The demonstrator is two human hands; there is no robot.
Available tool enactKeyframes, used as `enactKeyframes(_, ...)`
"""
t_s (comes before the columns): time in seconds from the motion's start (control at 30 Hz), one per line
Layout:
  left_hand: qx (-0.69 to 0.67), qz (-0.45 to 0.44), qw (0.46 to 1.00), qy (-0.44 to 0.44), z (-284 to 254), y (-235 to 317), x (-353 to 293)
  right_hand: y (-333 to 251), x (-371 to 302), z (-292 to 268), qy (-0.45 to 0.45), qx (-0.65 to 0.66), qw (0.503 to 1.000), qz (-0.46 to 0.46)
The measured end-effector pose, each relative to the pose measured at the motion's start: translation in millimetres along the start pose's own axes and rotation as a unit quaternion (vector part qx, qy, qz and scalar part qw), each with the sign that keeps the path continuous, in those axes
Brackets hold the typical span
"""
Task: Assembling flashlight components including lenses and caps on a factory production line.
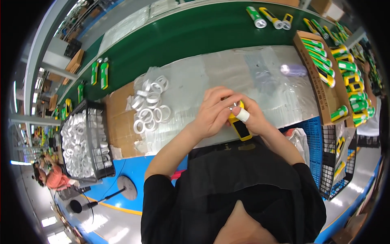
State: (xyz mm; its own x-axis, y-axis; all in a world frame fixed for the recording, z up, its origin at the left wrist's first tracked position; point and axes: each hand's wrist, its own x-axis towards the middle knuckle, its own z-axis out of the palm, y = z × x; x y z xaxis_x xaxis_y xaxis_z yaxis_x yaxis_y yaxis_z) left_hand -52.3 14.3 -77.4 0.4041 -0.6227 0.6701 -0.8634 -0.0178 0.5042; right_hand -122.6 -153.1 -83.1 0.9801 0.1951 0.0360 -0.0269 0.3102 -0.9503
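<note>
Close in front of my body, both hands meet around the head end of a yellow flashlight (241, 129) with a dark panel on its side. My left hand (213, 110) is closed, its fingers bent over the top of the flashlight's head. Around the other side of the flashlight wraps my right hand (256, 118), and a white wrap (243, 115) covers its thumb. Fingers hide most of the flashlight's head; a bit of shiny metal or clear plastic shows between them. Loose white rings (152, 97) lie in a heap left of my hands.
A black crate (99, 140) full of white rings stands at the left. On the right, a cardboard box (321, 99) holds green flashlights, beside more flashlights (355, 87). A clear purplish cylinder (293, 70) lies near the box. Flashlights (256, 18) rest on the green belt (195, 38).
</note>
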Motion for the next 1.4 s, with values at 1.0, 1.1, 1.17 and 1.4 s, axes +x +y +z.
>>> enactKeyframes(1.0,-0.058,-0.114,0.988,0.081,-51.5,-12.3,29.6,17.3,65.1,-4.6,0.009,-0.037,0.988,-0.152)
enactKeyframes(1.1,0.009,-0.133,0.99,0.034,-48.6,-8.9,30.9,17.2,63.6,-5.1,0.024,-0.038,0.986,-0.161)
enactKeyframes(1.17,0.026,-0.129,0.991,0.008,-52.7,-9.7,31.6,13.2,63.9,-5.4,0.03,-0.046,0.985,-0.163)
enactKeyframes(1.4,0.098,-0.083,0.991,-0.029,-59.3,-8.4,36.9,8.2,65.0,-4.9,0.001,-0.022,0.981,-0.19)
